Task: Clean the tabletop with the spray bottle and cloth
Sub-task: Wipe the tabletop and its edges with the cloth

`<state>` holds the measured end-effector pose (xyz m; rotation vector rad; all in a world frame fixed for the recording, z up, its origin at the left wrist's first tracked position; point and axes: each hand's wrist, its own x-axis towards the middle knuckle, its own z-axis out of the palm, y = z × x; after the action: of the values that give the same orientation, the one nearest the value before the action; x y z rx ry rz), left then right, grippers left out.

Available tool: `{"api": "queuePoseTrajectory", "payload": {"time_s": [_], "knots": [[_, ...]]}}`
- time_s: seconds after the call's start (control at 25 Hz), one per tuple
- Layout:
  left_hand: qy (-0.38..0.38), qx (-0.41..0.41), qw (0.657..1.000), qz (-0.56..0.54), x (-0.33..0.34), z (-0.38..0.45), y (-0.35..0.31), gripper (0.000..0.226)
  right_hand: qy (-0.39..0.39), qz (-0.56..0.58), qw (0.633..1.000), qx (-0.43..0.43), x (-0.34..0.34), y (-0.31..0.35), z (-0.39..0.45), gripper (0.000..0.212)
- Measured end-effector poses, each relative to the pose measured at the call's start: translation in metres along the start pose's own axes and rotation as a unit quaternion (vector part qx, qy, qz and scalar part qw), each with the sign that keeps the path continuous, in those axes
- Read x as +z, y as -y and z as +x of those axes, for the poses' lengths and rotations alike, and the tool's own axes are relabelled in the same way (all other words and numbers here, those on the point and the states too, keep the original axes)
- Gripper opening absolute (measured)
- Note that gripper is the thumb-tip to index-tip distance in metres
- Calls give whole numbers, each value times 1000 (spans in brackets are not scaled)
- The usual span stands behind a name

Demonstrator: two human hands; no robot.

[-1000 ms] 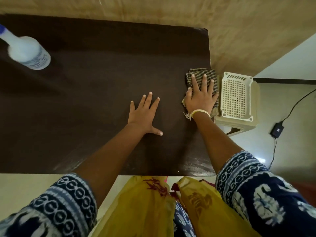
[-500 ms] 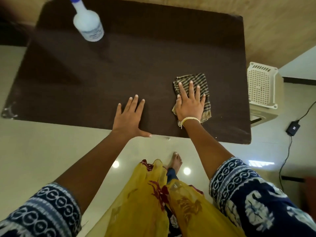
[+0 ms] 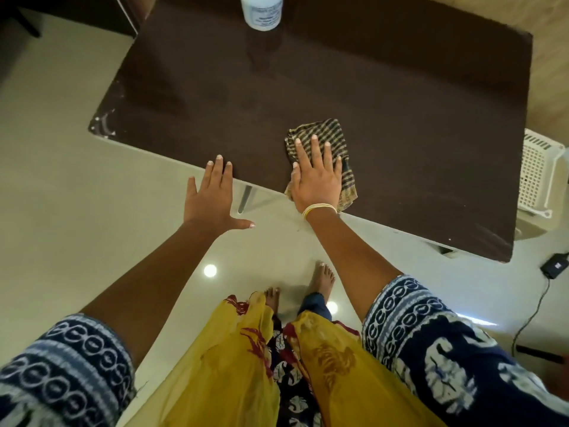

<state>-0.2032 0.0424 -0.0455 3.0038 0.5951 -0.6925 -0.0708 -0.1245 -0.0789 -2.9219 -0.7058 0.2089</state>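
Right now, from the head view, the right hand (image 3: 317, 177) lies flat with its fingers spread on the striped cloth (image 3: 331, 140). It presses the cloth down on the dark brown worktop (image 3: 400, 112), at the near edge, and one corner of the cloth hangs a bit over that edge. The left hand (image 3: 212, 195) is open too, with fingers wide and holding nothing. Its fingertips reach the near edge of the worktop, and the rest of the hand is out over the floor (image 3: 61, 195). The white spray bottle (image 3: 261, 12) stands at the far edge, well apart from both hands. A white basket (image 3: 537, 174) sits past the right edge.
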Motion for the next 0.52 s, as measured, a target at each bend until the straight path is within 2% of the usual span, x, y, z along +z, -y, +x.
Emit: {"api": "queuePoseTrajectory", "payload": {"time_s": [0.2, 0.28, 0.32, 0.44, 0.48, 0.52], "knots": [[6, -13, 999, -45, 11, -16, 26, 126, 9, 32, 997, -65, 13, 65, -17, 52], [-8, 8, 995, -98, 14, -19, 26, 103, -1, 99, 991, -94, 18, 92, -32, 49], [-26, 12, 987, -158, 15, -20, 25, 86, -8, 147, 985, -95, 18, 105, -42, 47], [-81, -50, 924, -371, 14, -26, 22, 43, 8, 301, 953, -16, 4, 121, -52, 36], [-83, -78, 905, -411, 12, -29, 22, 34, 30, 366, 930, 20, -4, 120, -51, 30], [-79, -98, 886, -446, 9, -30, 21, 27, 51, 451, 889, 59, -12, 116, -48, 27]]}}
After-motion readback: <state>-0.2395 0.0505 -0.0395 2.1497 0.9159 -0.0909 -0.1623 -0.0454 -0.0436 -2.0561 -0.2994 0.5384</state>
